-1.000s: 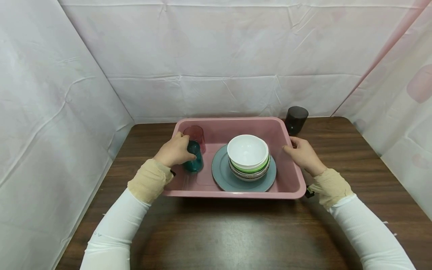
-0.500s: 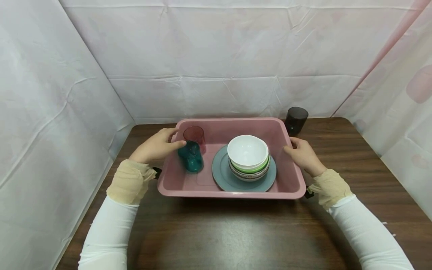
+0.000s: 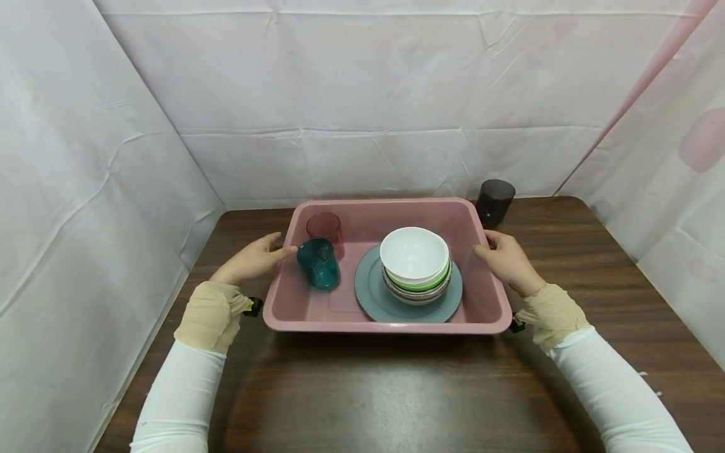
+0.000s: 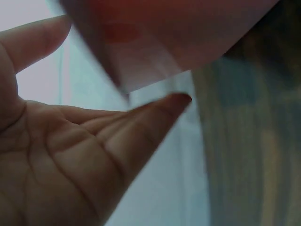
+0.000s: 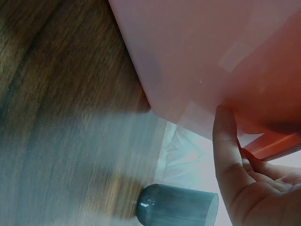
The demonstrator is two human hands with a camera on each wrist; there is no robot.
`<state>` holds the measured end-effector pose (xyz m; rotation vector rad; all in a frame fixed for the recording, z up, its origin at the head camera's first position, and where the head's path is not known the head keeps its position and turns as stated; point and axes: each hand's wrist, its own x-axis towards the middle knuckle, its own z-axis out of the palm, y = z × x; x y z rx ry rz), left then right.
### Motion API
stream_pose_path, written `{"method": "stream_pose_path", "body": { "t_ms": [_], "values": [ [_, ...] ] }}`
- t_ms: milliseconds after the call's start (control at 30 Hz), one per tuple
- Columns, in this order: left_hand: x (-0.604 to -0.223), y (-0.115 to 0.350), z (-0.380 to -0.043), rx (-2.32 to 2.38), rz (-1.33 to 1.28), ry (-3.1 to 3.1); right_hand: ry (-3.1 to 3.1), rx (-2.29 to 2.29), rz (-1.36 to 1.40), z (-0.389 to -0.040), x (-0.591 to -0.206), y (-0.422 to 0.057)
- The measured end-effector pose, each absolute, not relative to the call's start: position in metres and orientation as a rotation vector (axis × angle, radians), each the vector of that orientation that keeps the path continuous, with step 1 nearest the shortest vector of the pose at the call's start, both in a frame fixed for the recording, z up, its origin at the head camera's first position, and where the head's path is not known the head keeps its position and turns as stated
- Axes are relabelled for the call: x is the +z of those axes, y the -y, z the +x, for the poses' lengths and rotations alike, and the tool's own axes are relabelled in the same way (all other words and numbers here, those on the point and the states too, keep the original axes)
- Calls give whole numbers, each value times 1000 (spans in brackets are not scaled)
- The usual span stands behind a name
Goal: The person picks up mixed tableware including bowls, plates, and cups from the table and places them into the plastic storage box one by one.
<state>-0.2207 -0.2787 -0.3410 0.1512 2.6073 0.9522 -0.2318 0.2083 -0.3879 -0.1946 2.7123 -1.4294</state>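
Note:
A pink plastic basin [image 3: 379, 327] stands on the table with dishes in it. My right hand [image 3: 510, 261] grips its right rim, thumb over the inside and fingers on the outer wall. At the left rim, my left hand [image 3: 249, 259] has its fingers extended along the outside and the thumb reaching toward the edge. In the left wrist view the left palm [image 4: 56, 160] faces the basin's wall [image 4: 150, 52] and holds nothing. Inside, at the left, a teal cup [image 3: 321, 270] leans beside a clear red cup [image 3: 325, 223]. A stack of bowls [image 3: 415, 255] sits on a grey-blue plate [image 3: 368, 296].
A dark tinted cup [image 3: 495, 204] stands on the table behind the basin's right corner, close to my right hand. The brown wooden table [image 3: 391, 390] meets pale hanging curtains [image 3: 362, 100] at the back and sides.
My left hand let go of the teal cup, which now leans in the basin, and moved left and out to the basin's left rim. My right hand stayed on the right rim.

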Motion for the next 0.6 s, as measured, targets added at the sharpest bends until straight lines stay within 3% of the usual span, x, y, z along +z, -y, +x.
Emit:
{"method": "stream_pose_path", "body": {
  "t_ms": [200, 600],
  "values": [
    [-365, 276, -224, 1293, 179, -2464, -2719, -1439, -203, -231, -389, -209],
    [-386, 271, -216, 1411, 167, -2619, -2701, -1451, -197, -231, -388, -209]
  ]
}}
